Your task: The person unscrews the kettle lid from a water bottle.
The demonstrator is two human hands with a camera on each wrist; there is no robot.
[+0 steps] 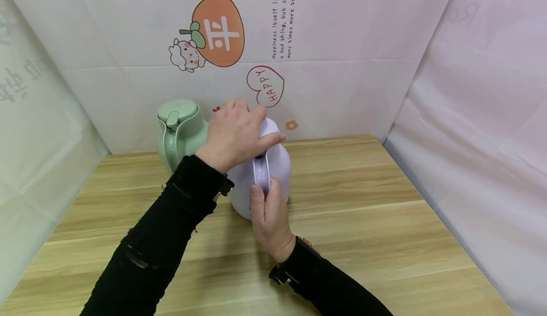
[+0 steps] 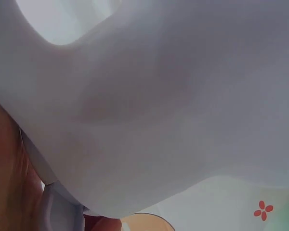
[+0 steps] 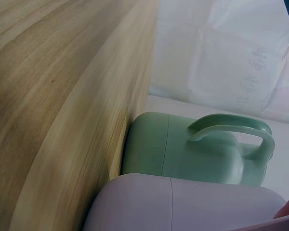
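This looks like a small staged recording booth rather than a lived-in room: a wooden table (image 1: 363, 221) is boxed in on three sides by pale sheets (image 1: 483, 130), the back sheet (image 1: 342, 45) printed with cartoon stickers and a "HAPPY" heart (image 1: 266, 86).

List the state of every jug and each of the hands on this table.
Lilac jug: upright on the table, lid covered by a hand.
Green jug: upright behind it, lid on, untouched.
Left hand: grips the lilac jug's top.
Right hand: holds the lilac jug's handle.
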